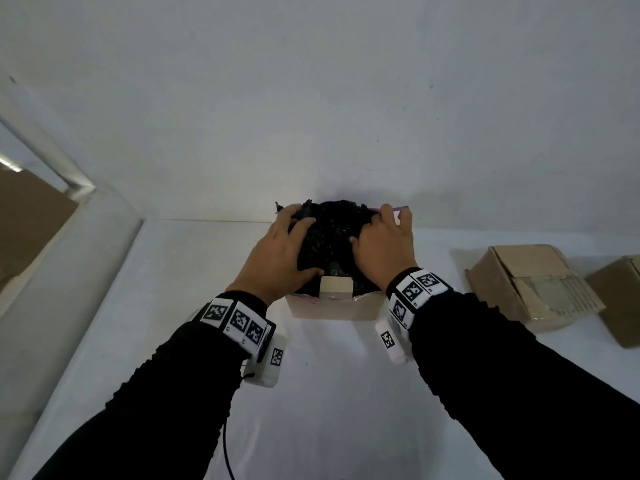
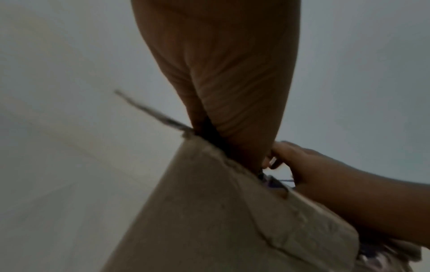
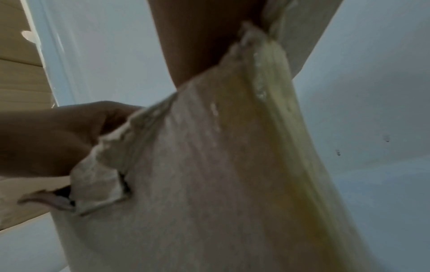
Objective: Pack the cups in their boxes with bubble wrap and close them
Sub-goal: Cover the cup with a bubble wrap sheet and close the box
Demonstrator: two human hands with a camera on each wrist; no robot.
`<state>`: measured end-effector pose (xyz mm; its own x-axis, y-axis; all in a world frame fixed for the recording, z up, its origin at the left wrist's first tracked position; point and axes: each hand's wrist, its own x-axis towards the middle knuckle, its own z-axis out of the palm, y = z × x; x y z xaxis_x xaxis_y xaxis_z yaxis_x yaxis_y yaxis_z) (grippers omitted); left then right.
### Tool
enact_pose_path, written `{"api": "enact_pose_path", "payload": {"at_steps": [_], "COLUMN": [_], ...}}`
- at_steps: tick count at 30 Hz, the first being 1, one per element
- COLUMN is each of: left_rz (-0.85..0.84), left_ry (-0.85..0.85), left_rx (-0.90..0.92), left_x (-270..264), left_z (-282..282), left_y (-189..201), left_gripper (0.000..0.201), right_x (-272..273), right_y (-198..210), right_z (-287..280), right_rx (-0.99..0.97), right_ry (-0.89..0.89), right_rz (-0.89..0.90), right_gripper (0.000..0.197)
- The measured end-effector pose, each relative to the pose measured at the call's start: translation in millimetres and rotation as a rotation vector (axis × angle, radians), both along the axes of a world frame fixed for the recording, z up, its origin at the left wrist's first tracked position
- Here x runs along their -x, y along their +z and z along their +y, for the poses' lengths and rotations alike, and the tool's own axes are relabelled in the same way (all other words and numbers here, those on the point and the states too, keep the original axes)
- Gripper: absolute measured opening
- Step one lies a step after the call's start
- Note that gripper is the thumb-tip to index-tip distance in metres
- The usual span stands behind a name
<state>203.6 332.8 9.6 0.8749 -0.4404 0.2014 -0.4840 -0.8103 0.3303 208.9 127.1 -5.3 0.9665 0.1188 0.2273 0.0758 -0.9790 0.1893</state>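
An open cardboard box (image 1: 332, 309) stands on the white table in the head view. A bundle of black bubble wrap (image 1: 329, 237) bulges out of its top; no cup shows inside the wrap. My left hand (image 1: 282, 252) curls over the bundle's left side, thumb low at the front. From the right, my right hand (image 1: 386, 247) grips the bundle, its fingers reaching over the far right rim. The left wrist view shows my left palm (image 2: 221, 73) going into the box (image 2: 209, 211). The right wrist view shows the box wall (image 3: 209, 174) with a torn corner.
Two closed cardboard boxes (image 1: 530, 285) (image 1: 620, 299) lie on the table to the right. A white wall (image 1: 311, 98) rises just behind the open box. At the far left sits a brown surface (image 1: 27, 220) beyond a white ledge.
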Motion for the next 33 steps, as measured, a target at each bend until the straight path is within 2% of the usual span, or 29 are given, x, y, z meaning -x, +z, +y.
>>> {"api": "enact_pose_path", "payload": {"at_steps": [1, 4, 6, 8, 10, 13, 16, 20, 22, 25, 30, 33], "left_rz": [0.035, 0.138, 0.015, -0.095, -0.048, 0.034, -0.013, -0.204, -0.234, -0.229, -0.157, -0.063], "left_ry": [-0.036, -0.139, -0.157, -0.114, -0.063, -0.036, -0.015, -0.018, -0.029, -0.056, -0.031, 0.001], "left_rx": [0.005, -0.140, -0.335, -0.530, -0.663, -0.662, -0.592, -0.475, -0.425, -0.516, -0.620, -0.666], "left_x": [-1.7, -6.9, -7.5, -8.5, -13.4, -16.8, -13.3, -7.0, -8.8, -11.5, -8.3, -10.3], "left_z": [-1.6, -12.0, -19.0, -21.2, -14.9, -8.2, -7.1, -7.1, -7.8, -7.9, -11.4, -15.9], "left_y": [1.7, 7.1, 5.2, 2.8, -1.3, -4.1, -3.0, -1.4, 0.9, 0.9, 1.5, -3.9], "left_gripper": [0.088, 0.074, 0.060, 0.070, 0.090, 0.100, 0.085, 0.048, 0.047, 0.056, 0.043, 0.048], "right_x": [0.0, -5.2, -7.2, -8.5, -10.5, -11.5, -12.4, -12.7, -12.9, -13.9, -17.3, -16.3], "right_y": [3.0, 9.3, 8.2, -0.1, -7.1, -4.0, -0.4, -7.1, -11.4, -13.7, -15.2, -12.8], "right_z": [-0.6, -0.3, -1.1, -6.7, -12.6, -10.8, -5.8, -5.9, -7.3, -6.9, -8.2, -12.0], "right_rx": [-0.008, -0.064, -0.084, -0.052, 0.030, 0.141, 0.153, 0.071, 0.023, 0.035, 0.115, -0.036], "right_ry": [0.006, 0.174, 0.305, 0.309, 0.270, 0.242, 0.236, 0.235, 0.275, 0.300, 0.294, 0.322], "right_rz": [-0.035, -0.044, 0.033, 0.147, 0.218, 0.274, 0.276, 0.216, 0.196, 0.207, 0.251, 0.220], "right_gripper": [0.022, 0.031, 0.038, 0.048, 0.047, 0.033, 0.025, 0.041, 0.048, 0.058, 0.042, 0.037]}}
